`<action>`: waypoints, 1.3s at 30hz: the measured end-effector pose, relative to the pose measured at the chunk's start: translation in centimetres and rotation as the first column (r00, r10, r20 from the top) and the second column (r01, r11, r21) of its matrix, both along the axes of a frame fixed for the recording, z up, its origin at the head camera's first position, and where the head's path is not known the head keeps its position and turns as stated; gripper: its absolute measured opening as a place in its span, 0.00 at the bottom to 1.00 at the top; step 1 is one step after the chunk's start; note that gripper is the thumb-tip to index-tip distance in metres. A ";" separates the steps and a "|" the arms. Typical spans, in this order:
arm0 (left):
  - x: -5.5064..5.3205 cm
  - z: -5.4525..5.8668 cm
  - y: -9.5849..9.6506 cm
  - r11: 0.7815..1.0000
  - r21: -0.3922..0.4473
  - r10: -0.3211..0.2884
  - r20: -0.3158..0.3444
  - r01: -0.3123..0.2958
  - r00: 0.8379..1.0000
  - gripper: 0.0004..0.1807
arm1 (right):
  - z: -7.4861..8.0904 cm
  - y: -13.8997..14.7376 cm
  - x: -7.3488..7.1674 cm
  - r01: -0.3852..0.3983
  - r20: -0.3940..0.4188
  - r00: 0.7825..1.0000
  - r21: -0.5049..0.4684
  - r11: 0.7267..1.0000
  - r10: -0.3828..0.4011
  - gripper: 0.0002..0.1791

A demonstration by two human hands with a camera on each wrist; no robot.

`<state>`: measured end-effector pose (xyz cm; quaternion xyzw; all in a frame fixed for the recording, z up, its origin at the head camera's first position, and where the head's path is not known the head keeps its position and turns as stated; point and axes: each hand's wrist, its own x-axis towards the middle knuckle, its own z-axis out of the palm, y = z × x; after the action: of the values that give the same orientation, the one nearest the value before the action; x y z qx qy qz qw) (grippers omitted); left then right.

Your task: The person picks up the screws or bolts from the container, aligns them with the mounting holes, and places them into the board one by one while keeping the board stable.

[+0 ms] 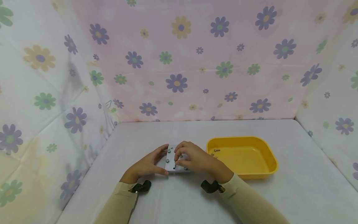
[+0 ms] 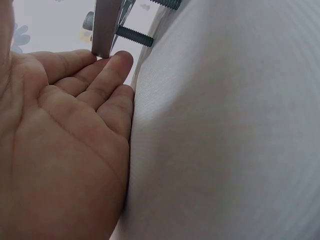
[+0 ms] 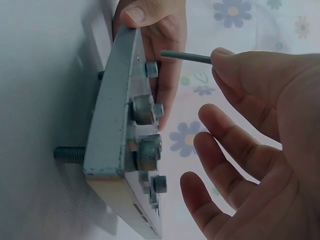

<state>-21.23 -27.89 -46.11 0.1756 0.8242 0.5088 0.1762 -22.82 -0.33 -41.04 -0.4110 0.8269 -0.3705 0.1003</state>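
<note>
A flat silver metal plate point(image 1: 171, 157) stands just above the white table on bolts that stick out below it. My left hand point(image 1: 146, 163) holds its left edge, thumb at the near corner and fingers at the far one. Over the plate, my right hand point(image 1: 195, 158) pinches a threaded screw point(image 3: 186, 56) between thumb and forefinger, its other fingers loosely spread. In the right wrist view the screw's free end points at the plate's top face, apart from it. Several socket-head bolts point(image 3: 148, 152) sit in the plate; a bolt shank point(image 2: 135, 36) shows beneath it.
A yellow tray point(image 1: 272, 161) stands right of the plate, close by the right forearm, with several loose screws point(image 1: 216, 150) at its left end. Flowered cloth walls point(image 1: 195, 102) enclose the table point(image 1: 179, 202) at the back and both sides.
</note>
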 end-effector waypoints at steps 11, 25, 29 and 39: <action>0.0 0.0 0.1 1.000 0.004 -0.007 0.005 0.007 1.000 0.67 | -0.9 -0.5 0.1 0.013 -0.070 0.997 0.013 1.000 -0.012 0.02; 0.0 -0.1 -0.1 0.999 -0.032 0.017 0.017 -0.017 1.000 0.68 | -1.3 -0.7 0.2 0.032 -0.069 0.997 0.025 0.999 -0.030 0.03; 0.0 -0.1 0.0 0.999 -0.033 0.019 0.010 -0.019 1.000 0.68 | -1.4 -0.8 0.3 0.036 -0.077 0.996 0.026 0.999 -0.034 0.01; -0.1 -0.1 -0.1 1.000 -0.007 0.000 0.008 0.000 1.000 0.67 | -1.0 -0.8 0.6 0.054 -0.083 0.995 0.027 0.998 -0.051 0.03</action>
<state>-21.32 -27.94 -46.22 0.1732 0.8252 0.5066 0.1801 -22.22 -1.14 -42.05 -0.4023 0.8463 -0.3435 0.0626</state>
